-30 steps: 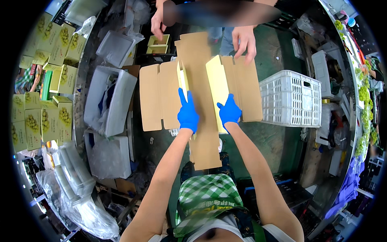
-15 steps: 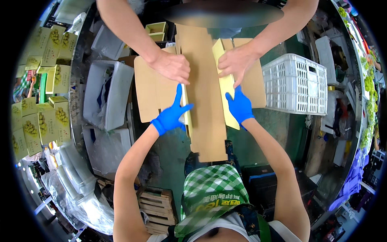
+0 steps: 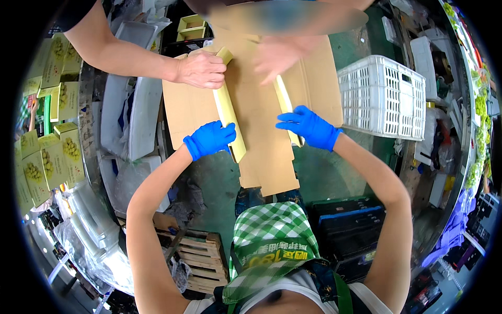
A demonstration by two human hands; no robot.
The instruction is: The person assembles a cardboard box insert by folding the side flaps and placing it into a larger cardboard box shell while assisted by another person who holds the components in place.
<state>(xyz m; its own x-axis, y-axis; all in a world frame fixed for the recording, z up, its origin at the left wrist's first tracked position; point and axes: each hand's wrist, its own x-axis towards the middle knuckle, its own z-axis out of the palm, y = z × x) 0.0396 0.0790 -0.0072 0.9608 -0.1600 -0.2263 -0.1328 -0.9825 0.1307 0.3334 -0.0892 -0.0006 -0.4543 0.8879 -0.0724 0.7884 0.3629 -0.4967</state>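
Observation:
An unfolded brown cardboard box (image 3: pixel 260 118) lies in front of me, its narrow side walls folded up with pale yellow outer faces. My left hand (image 3: pixel 210 140), in a blue glove, has its fingers curled around the near end of the left wall (image 3: pixel 228 118). With its blue-gloved fingers reaching over the near end of the right wall (image 3: pixel 284 97), my right hand (image 3: pixel 312 127) grips that wall. Opposite me, a co-worker's closed hand (image 3: pixel 203 69) is on the left wall's far part. The co-worker's other hand (image 3: pixel 277 56) is blurred above the board.
A white slatted crate (image 3: pixel 383 99) stands to the right, with black crates (image 3: pixel 350 222) below it. White foam boxes (image 3: pixel 117 120) line the left side. A wooden pallet (image 3: pixel 201 259) lies lower left, and printed cartons (image 3: pixel 44 162) are stacked at far left.
Both my hands have shifted to the walls' near ends, the right one turning its fingers leftward. The left wall now leans inward. One co-worker's hand moved left and up; the other lifted off the right wall.

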